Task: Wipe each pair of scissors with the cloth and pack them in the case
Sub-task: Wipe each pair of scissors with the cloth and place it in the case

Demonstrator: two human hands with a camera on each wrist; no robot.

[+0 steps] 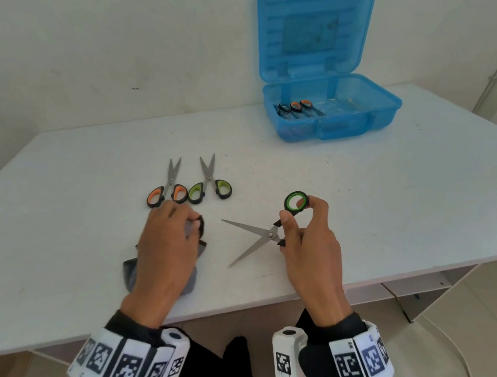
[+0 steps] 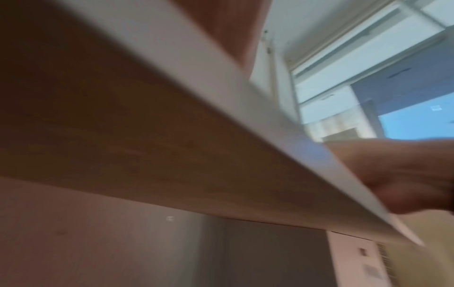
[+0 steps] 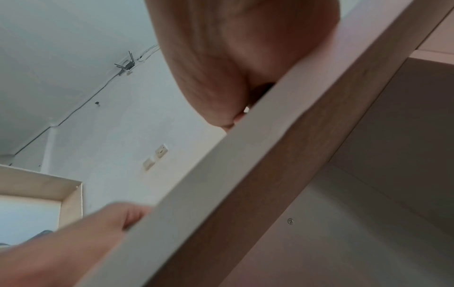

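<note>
Head view shows the white table (image 1: 362, 200) filling the middle of the frame, smooth and matte, with its near edge running across the lower half. At upper right stands the blue case (image 1: 329, 111), translucent ribbed plastic, lid upright against the wall; 2 packed scissors (image 1: 295, 107) with black and orange handles lie at its left end. Left of centre, the grey cloth (image 1: 131, 271) lies crumpled and soft under the left hand (image 1: 171, 241), whose fingers curl over it and gather a fold.

At centre, the right hand (image 1: 305, 246) pinches the green scissors (image 1: 270, 230) by the handles, thumb and forefinger on the round green-lined ring; the steel blades gape wide, tips pointing to the left of the frame, low over the table or resting on it.

Just above the left hand lie 2 pairs not yet wiped: the orange pair (image 1: 167, 186) and the lime pair (image 1: 211, 181), blades slightly parted.

Both wrist views show only the table edge from below and blurred skin.

Risk, as I judge it: with the blades open, wiping could nick the cloth or fingers, and a loose 2-finger pinch could let the pair swing.
</note>
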